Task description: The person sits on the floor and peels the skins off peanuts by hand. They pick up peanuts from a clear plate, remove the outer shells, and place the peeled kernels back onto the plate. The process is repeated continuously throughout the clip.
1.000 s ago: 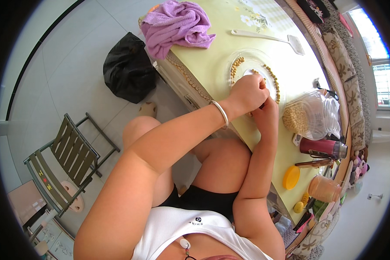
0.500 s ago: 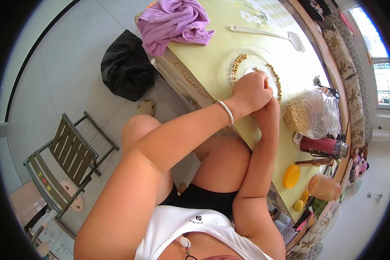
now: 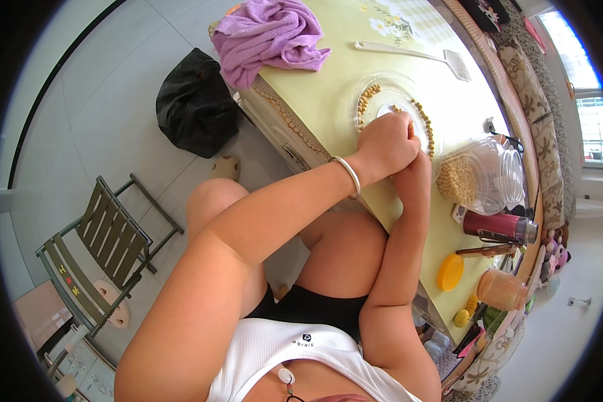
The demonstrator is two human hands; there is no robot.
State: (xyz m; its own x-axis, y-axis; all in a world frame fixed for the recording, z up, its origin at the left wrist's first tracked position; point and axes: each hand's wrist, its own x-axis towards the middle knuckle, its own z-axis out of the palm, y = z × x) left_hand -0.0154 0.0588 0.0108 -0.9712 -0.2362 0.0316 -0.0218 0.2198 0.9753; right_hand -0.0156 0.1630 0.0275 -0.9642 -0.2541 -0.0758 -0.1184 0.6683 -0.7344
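My left hand [image 3: 385, 143], with a silver bangle at its wrist, is closed over the near part of a clear round plate [image 3: 362, 100]. Against it, partly behind its fingers, is my right hand [image 3: 414, 167], also closed. The fingers meet, and whatever they hold is hidden. Small tan beans [image 3: 366, 100] form a curved row along the plate's left side, with another row of beans [image 3: 427, 127] along its right. A few more lie near a white piece in the plate's middle, just past my fingertips.
To the right, a clear jar [image 3: 492, 175] of tan beans lies on its side beside a dark red flask [image 3: 492, 226], a yellow lid [image 3: 450, 272] and a pinkish jar [image 3: 501, 289]. Beyond the plate lies a white spatula [image 3: 402, 50]; a purple towel [image 3: 268, 37] covers the far-left corner.
Almost nothing differs. My hands stay together over the plate, with only a very slight shift to the left.
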